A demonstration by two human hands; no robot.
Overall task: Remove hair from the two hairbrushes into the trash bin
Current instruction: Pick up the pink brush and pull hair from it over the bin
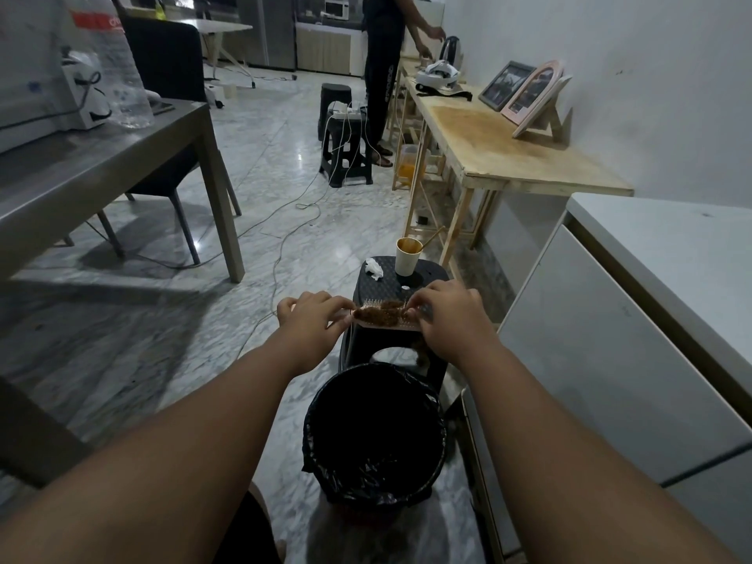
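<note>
**Pulling Hair Off a Brush, Right Over the Bin**

Two bare arms reach out from the bottom of the view. Just past them sits the trash bin (374, 433), lined with a black bag, on the floor. It stands close under the hands, likely so loose hair can drop right in.

The left hand (311, 319) is closed on one end of a pink hairbrush (384, 319), held flat with its bristles up. That keeps it steady. The right hand (445, 317) is closed too, its fingers pinching the brown hair (388, 313) tangled in the bristles. A clump also hangs under that hand.

Behind the brush is a black stool (390, 343) with a paper cup (408, 256) and a crumpled tissue (374, 268) on it. I see only one brush.
</note>
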